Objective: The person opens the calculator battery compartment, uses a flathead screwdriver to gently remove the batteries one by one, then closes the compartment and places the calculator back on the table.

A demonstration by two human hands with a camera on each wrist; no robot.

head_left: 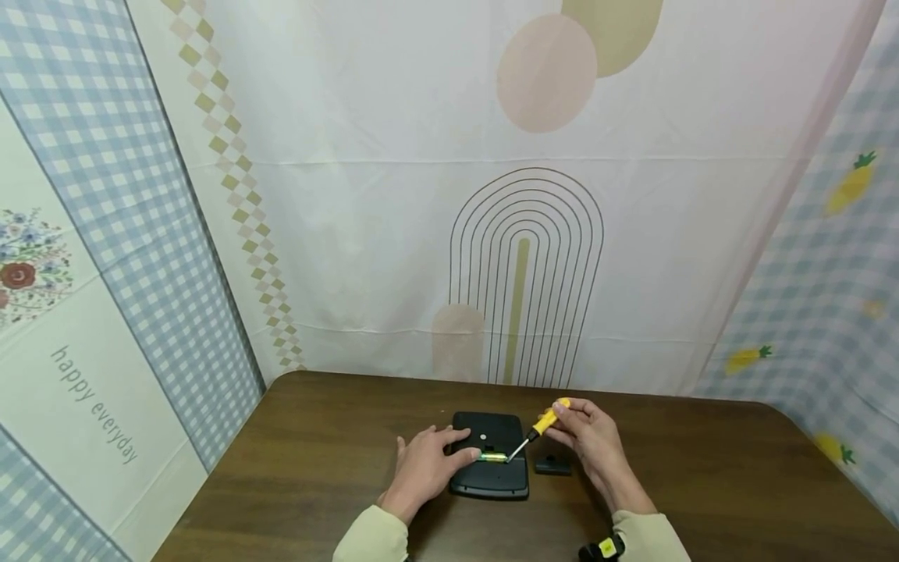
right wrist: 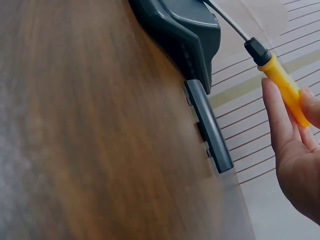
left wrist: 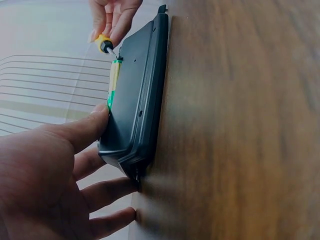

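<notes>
A black plastic device with rounded corners lies back side up on the table. A green and yellow battery sits in its open compartment. My left hand rests on the device's left side, the thumb at the battery's left end and the index finger flat on the case. In the left wrist view, other fingers reach the device's edge and the tabletop. Between thumb and fingers, my right hand pinches the yellow handle of a screwdriver. The screwdriver's metal tip meets the battery's right end.
A black battery cover lies on the brown wooden table, just right of the device. Behind the table hangs a printed white cloth. A black wrist strap is on the right wrist.
</notes>
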